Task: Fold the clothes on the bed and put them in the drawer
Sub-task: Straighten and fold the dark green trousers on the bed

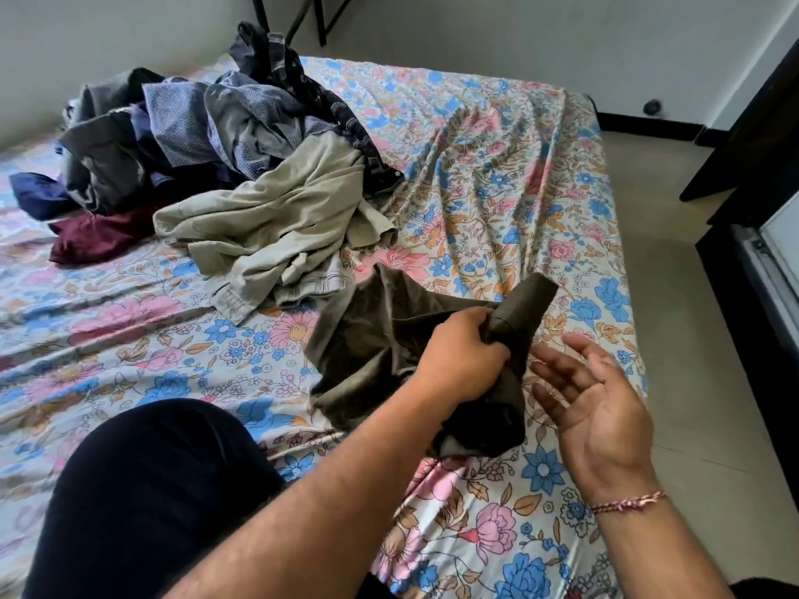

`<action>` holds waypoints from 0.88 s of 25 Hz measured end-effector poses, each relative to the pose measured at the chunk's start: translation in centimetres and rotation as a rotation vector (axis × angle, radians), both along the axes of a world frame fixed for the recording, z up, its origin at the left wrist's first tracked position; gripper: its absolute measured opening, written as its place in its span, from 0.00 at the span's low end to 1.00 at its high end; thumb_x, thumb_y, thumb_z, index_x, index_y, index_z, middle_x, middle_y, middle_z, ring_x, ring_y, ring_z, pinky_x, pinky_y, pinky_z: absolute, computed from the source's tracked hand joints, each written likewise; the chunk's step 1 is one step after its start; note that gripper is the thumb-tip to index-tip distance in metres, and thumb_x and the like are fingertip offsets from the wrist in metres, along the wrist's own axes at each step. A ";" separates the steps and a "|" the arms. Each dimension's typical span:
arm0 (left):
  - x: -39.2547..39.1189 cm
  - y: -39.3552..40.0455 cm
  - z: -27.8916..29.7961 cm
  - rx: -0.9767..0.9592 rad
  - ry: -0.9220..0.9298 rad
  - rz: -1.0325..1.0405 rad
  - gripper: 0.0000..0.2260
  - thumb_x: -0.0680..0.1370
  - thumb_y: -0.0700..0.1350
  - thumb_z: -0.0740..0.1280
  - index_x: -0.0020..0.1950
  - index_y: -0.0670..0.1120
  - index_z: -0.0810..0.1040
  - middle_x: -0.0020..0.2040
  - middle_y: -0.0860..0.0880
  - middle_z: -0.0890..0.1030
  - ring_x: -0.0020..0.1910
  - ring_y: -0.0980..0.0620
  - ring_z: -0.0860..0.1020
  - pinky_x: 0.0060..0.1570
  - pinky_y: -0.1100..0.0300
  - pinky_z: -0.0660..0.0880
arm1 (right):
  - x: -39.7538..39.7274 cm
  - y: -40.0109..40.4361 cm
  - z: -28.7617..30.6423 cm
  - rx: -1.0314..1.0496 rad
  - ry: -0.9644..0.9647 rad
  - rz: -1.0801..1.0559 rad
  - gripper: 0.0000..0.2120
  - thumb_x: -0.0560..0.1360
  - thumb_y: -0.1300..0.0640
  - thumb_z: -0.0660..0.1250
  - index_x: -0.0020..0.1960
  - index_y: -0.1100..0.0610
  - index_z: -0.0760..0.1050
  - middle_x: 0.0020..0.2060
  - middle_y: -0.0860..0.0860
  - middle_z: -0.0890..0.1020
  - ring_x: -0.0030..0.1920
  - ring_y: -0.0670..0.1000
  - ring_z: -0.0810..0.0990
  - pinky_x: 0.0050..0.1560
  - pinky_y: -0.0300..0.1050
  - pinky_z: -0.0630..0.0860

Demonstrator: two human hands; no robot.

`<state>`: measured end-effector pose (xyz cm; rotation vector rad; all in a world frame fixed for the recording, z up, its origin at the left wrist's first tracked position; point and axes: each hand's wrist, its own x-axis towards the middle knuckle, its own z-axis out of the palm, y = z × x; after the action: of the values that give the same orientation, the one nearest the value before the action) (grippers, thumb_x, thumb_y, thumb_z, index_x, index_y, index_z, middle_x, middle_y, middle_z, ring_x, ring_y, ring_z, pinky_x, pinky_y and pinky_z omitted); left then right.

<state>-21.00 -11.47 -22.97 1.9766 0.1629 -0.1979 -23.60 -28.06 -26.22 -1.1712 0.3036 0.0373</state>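
Observation:
A dark olive garment lies crumpled on the floral bed sheet near the bed's right edge. My left hand grips a bunched part of it, fingers curled round the cloth. My right hand hovers just to the right, palm up, fingers relaxed and holding nothing. Further back on the bed lies a heap of unfolded clothes: a beige garment in front, grey and blue checked shirts behind, a maroon piece at the left.
My knee in dark trousers rests on the bed at the lower left. Tiled floor runs along the bed's right side. Dark furniture stands at the far right. A white wall lies behind the bed.

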 end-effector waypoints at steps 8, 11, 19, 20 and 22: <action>3.8 12.2 0.5 0.030 0.226 0.041 0.17 0.77 0.40 0.70 0.67 0.45 0.79 0.58 0.41 0.84 0.53 0.43 0.83 0.57 0.49 0.82 | 0.2 1.3 -1.1 -0.426 0.188 0.131 0.10 0.81 0.59 0.67 0.62 0.52 0.78 0.57 0.55 0.84 0.57 0.55 0.84 0.61 0.54 0.81; 3.0 14.7 -0.3 0.630 -0.064 0.052 0.20 0.76 0.48 0.72 0.68 0.49 0.77 0.59 0.47 0.82 0.55 0.48 0.81 0.54 0.56 0.77 | 0.7 4.2 -0.4 -0.285 0.251 0.190 0.12 0.81 0.59 0.68 0.64 0.54 0.75 0.56 0.57 0.83 0.55 0.54 0.84 0.59 0.53 0.82; 2.8 12.7 -2.1 0.125 0.083 0.077 0.20 0.76 0.68 0.64 0.55 0.53 0.75 0.50 0.43 0.83 0.46 0.45 0.81 0.52 0.50 0.80 | 2.2 11.4 2.1 -0.071 0.234 0.115 0.16 0.72 0.65 0.76 0.59 0.60 0.82 0.49 0.60 0.87 0.51 0.63 0.87 0.54 0.64 0.83; 2.3 12.6 -1.6 -0.027 0.090 0.093 0.23 0.78 0.70 0.62 0.58 0.52 0.75 0.51 0.42 0.83 0.44 0.46 0.80 0.49 0.50 0.79 | 2.4 11.9 2.9 -0.142 0.121 0.107 0.16 0.71 0.67 0.76 0.57 0.56 0.83 0.49 0.59 0.88 0.51 0.63 0.86 0.53 0.65 0.83; 1.8 12.3 -0.1 -0.432 0.126 0.059 0.28 0.81 0.70 0.56 0.64 0.49 0.76 0.51 0.42 0.82 0.45 0.45 0.81 0.47 0.47 0.80 | 2.5 12.1 5.5 -0.440 -0.197 0.134 0.18 0.70 0.66 0.75 0.56 0.49 0.82 0.49 0.49 0.87 0.51 0.56 0.86 0.52 0.58 0.84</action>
<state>-19.17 0.78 -23.05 1.5289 0.2388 -0.2938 -21.08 -15.97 -20.75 -1.6183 0.0568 -0.0298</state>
